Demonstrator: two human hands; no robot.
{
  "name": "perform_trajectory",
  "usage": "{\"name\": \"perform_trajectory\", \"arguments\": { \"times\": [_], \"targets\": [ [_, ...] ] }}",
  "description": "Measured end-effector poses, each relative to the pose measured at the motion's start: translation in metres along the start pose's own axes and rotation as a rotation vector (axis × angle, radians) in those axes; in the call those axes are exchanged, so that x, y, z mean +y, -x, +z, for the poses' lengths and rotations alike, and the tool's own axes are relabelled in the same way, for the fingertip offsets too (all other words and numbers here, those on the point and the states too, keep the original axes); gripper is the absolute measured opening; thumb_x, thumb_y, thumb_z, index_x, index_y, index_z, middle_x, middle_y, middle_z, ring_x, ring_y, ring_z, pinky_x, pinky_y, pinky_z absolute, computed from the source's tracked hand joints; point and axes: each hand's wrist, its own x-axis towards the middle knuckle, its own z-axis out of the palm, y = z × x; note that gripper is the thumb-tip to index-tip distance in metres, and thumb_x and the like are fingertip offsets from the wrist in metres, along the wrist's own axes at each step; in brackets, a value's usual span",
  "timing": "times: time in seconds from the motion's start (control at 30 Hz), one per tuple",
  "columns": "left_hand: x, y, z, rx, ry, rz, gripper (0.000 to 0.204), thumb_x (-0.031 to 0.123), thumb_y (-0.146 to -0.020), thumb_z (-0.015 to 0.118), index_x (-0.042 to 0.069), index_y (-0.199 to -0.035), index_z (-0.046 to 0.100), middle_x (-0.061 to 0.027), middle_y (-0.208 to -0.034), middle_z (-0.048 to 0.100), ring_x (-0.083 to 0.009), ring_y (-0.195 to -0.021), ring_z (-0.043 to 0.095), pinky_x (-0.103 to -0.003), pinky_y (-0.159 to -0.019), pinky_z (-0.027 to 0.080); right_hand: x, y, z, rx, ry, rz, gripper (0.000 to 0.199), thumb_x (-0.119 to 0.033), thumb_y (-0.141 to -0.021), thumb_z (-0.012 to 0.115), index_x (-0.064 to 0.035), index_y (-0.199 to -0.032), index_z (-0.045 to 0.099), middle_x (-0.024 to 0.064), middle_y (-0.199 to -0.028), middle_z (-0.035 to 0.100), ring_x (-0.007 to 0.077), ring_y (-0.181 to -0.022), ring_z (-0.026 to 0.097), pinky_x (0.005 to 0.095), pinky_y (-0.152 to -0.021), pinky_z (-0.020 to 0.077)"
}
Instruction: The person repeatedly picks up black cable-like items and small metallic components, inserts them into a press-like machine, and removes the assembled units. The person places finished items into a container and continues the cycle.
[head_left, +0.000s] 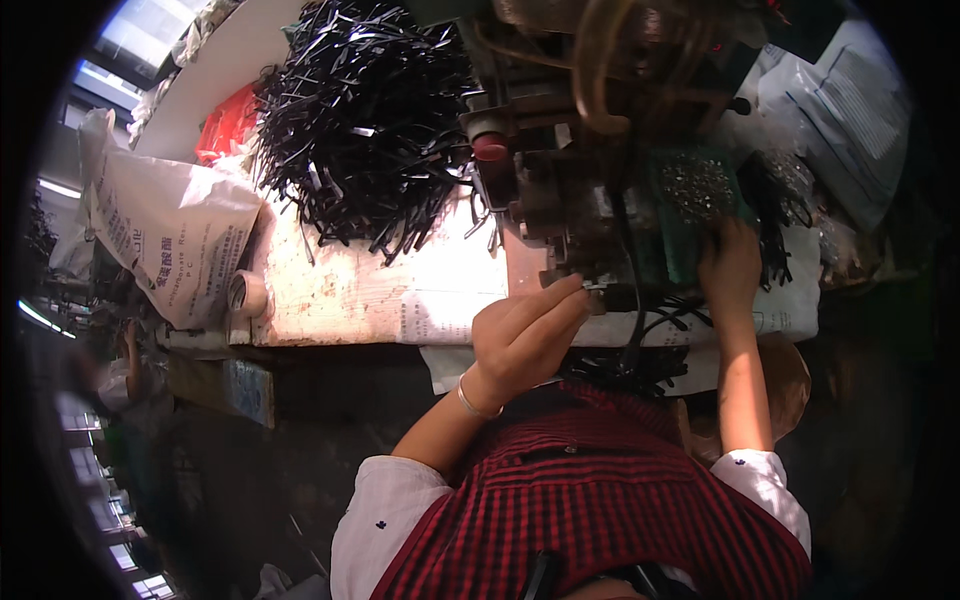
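My left hand [530,330] is at the front of a dark bench machine [570,215], thumb and fingers pressed together. Something small and pale shows at the fingertips, too small to name. Farther right, my right hand [730,265] reaches to the near edge of a green tray [680,245]. A heap of small shiny metal pieces [697,185] lies in that tray. The fingertips of my right hand are bent down in shadow, so what they touch is hidden. Several black cords [660,325] lie between my hands along the table's front edge and hang toward my lap.
A big pile of short black strips [365,130] covers the table's back left. Beside it are a red plastic bag [228,125], a printed white sack [175,225] and a tape roll [248,294]. More black strips [775,220] and clear plastic bags [840,120] are on the right.
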Motion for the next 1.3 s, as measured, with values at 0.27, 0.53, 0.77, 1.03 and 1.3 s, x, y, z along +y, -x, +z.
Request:
{"name": "perform_trajectory", "arguments": {
  "times": [0.27,0.53,0.77,1.03,1.3],
  "targets": [
    [-0.053,-0.046,-0.108,0.435,-0.515,-0.064,0.013,-0.008,-0.095,0.069,-0.005,-0.108,0.071,-0.0113,-0.098,0.074,-0.0139,-0.083,0.069,-0.024,-0.07,0.057,-0.004,-0.01,-0.008,0.05,-0.266,0.204,0.02,-0.011,-0.096,0.064,-0.0054,-0.114,0.07,0.0186,-0.106,0.073,0.0396,-0.1,0.07,0.0433,-0.084,0.0555],
    [-0.232,-0.022,-0.024,-0.392,-0.98,-0.083,0.009,0.01,-0.08,0.067,0.011,-0.08,0.076,-0.0095,-0.136,0.067,-0.0301,-0.118,0.06,-0.05,-0.11,0.044,-0.009,-0.011,-0.003,0.1,-0.322,0.235,0.016,-0.013,-0.094,0.067,-0.004,-0.106,0.074,0.0165,-0.103,0.074,0.037,-0.098,0.07,0.0418,-0.086,0.0538],
    [-0.219,0.012,-0.075,-0.371,-0.683,-0.052,0.023,0.004,-0.076,0.08,0.01,-0.098,0.081,-0.0077,-0.133,0.07,-0.0306,-0.107,0.066,-0.04,-0.099,0.052,0.03,0.051,-0.053,0.214,-0.171,0.227,0.014,0.002,-0.092,0.064,0.0003,-0.103,0.073,0.0148,-0.099,0.073,0.0339,-0.093,0.069,0.0415,-0.084,0.0531],
    [-0.17,-0.021,-0.062,0.157,-0.403,-0.186,0.019,0.004,-0.084,0.081,0.008,-0.103,0.081,-0.0081,-0.105,0.075,-0.021,-0.087,0.065,-0.032,-0.08,0.051,-0.056,-0.01,-0.065,0.105,-0.547,-0.057,0.022,0.006,-0.088,0.065,-0.0007,-0.106,0.076,0.0142,-0.103,0.074,0.0294,-0.098,0.07,0.0359,-0.089,0.0536],
    [-0.146,0.035,-0.023,0.33,0.285,-0.841,0.024,0.017,-0.108,0.06,0.001,-0.115,0.077,-0.0009,-0.086,0.073,-0.0024,-0.066,0.057,-0.018,-0.054,0.043,-0.127,-0.045,-0.025,0.168,-0.956,0.107,0.037,-0.001,-0.085,0.075,-0.0016,-0.121,0.067,0.0127,-0.103,0.073,0.0253,-0.098,0.072,0.0336,-0.087,0.0545]
  ]
}}
